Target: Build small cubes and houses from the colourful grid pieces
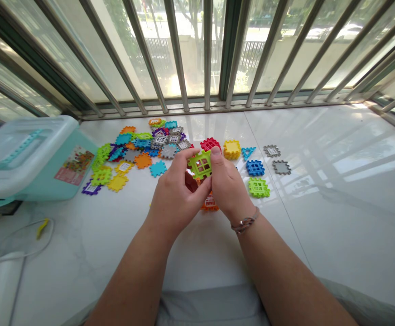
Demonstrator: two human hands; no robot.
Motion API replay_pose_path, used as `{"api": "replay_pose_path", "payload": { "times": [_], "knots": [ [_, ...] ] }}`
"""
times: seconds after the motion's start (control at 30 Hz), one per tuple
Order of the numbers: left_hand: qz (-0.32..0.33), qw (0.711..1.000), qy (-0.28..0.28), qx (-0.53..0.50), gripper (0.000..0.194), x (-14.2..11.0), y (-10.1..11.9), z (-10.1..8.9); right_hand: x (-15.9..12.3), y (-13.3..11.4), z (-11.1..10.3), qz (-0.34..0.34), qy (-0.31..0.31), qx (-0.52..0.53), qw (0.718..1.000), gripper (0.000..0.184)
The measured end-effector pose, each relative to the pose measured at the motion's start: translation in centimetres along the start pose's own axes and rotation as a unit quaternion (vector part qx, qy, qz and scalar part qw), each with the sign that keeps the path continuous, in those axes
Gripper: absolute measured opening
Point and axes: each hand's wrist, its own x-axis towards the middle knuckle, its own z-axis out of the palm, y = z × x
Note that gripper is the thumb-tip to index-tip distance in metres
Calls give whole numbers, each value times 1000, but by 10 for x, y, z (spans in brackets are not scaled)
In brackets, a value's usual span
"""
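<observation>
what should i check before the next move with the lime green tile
Lime green tile held by left hand and right hand: ok
Tile's edges joined to another piece: cannot tell, fingers hide them
Orange tiles under the hands: cannot tell, mostly hidden
Blue tile apart from right hand: ok
Loose tile pile within reach: ok

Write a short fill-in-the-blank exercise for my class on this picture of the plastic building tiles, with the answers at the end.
The left hand and right hand hold one tile, coloured ____.
The bracelet is on the ____ wrist.
The teal storage box stands to the ____ of the scattered tiles.

Answers: green; right; left.
</observation>
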Motion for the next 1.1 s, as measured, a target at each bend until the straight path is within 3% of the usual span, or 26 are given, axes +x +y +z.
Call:
{"api": "replay_pose_path", "payload": {
  "times": [0.33, 1.1],
  "knots": [
    [-2, 1000, -2, 4, 56, 0, -2, 0, 0, -5, 0, -5, 13, -41, 999, 78],
    [-3, 1000, -3, 12, 54, 0, -1, 0, 0, -2, 0, 3, -1, -4, 1000, 74]
  ]
}}
